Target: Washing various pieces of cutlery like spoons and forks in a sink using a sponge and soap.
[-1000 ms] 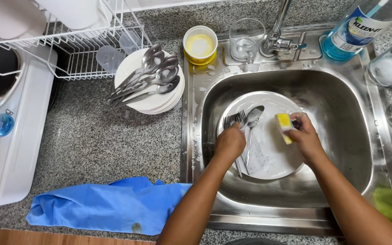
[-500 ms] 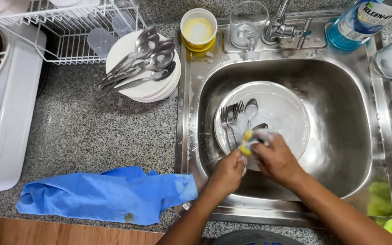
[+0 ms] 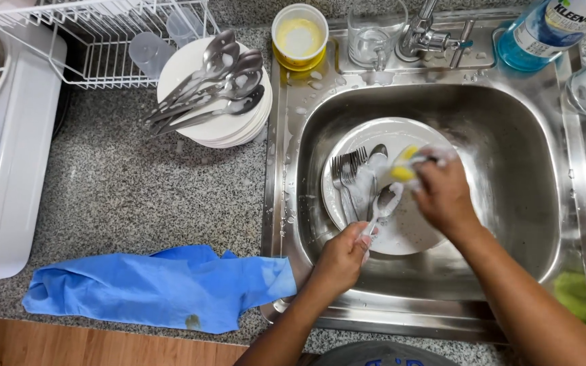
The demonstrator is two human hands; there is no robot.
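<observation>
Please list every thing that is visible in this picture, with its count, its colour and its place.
spoon: one, silver and soapy, over the plate in the sink, in the left hand
sponge: one, yellow, in the right hand
plate: one, white, on the sink floor
cutlery: a few forks and a spoon, silver, on the plate
sink: one, steel, centre right
plates: a white stack with spoons on top, left of the sink
cup: one, yellow, behind the sink
glass: one, clear, beside the tap
bottle: one, blue liquid, top right
rack: one, white wire, top left
cloth: one, blue, on the counter
left hand: holds the spoon
right hand: holds the sponge
</observation>
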